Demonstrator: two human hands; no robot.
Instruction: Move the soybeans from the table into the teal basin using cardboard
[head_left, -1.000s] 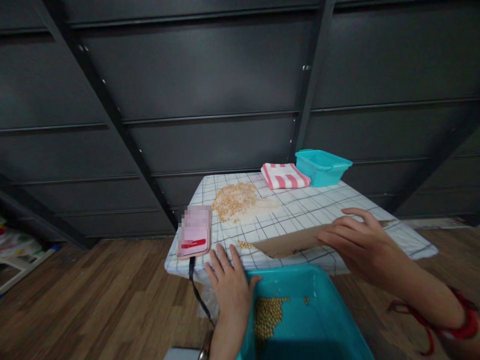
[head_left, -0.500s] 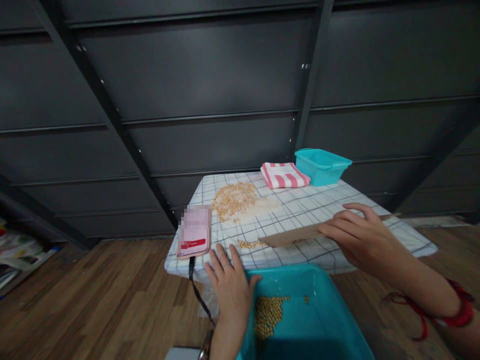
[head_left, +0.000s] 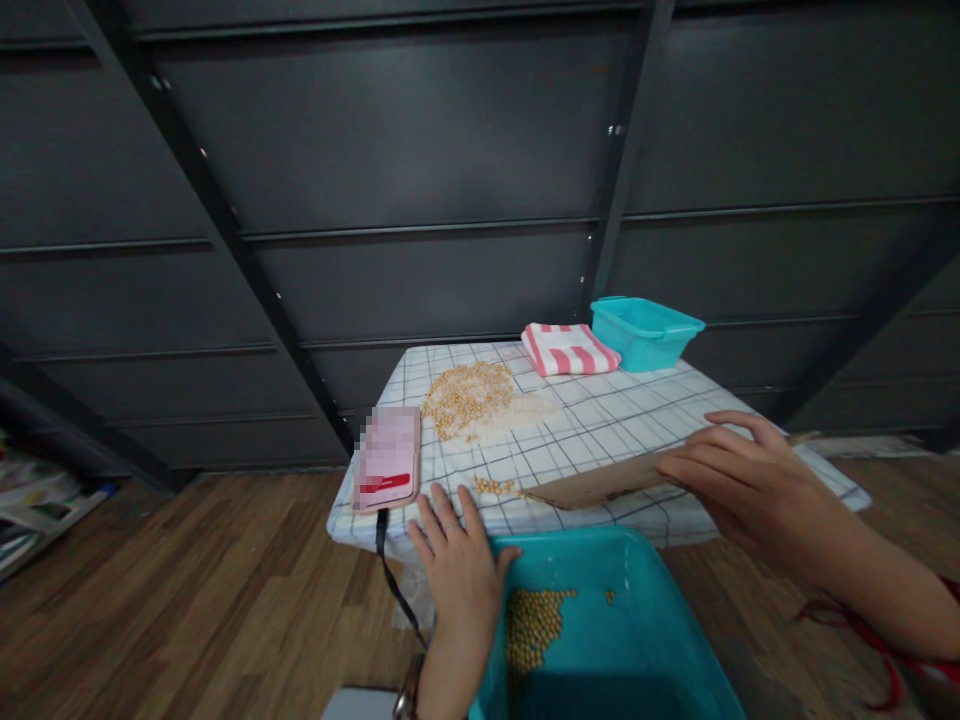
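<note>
My left hand [head_left: 459, 565] lies flat with fingers spread, gripping the left rim of a large teal tub [head_left: 637, 610] held at the table's front edge; the tub holds a patch of yellow beans [head_left: 534, 625]. My right hand [head_left: 750, 480] is closed on a strip of brown cardboard [head_left: 592, 484] that rests on edge on the checked tablecloth [head_left: 615, 420]. A few loose beans [head_left: 492, 486] lie just left of the cardboard's tip. Farther back sits a pile of beans mixed with white grains [head_left: 476, 395].
A pink phone [head_left: 388, 459] with a black strap lies at the table's front left corner. A red-and-white striped cloth [head_left: 570, 348] and a small teal tub [head_left: 645, 332] stand at the back. Dark metal panels rise behind; wooden floor surrounds the table.
The cardboard strip lifted a little, then dropped back and swung toward the table's front edge, with the few loose beans ahead of its tip. My left hand and the tub stayed put.
</note>
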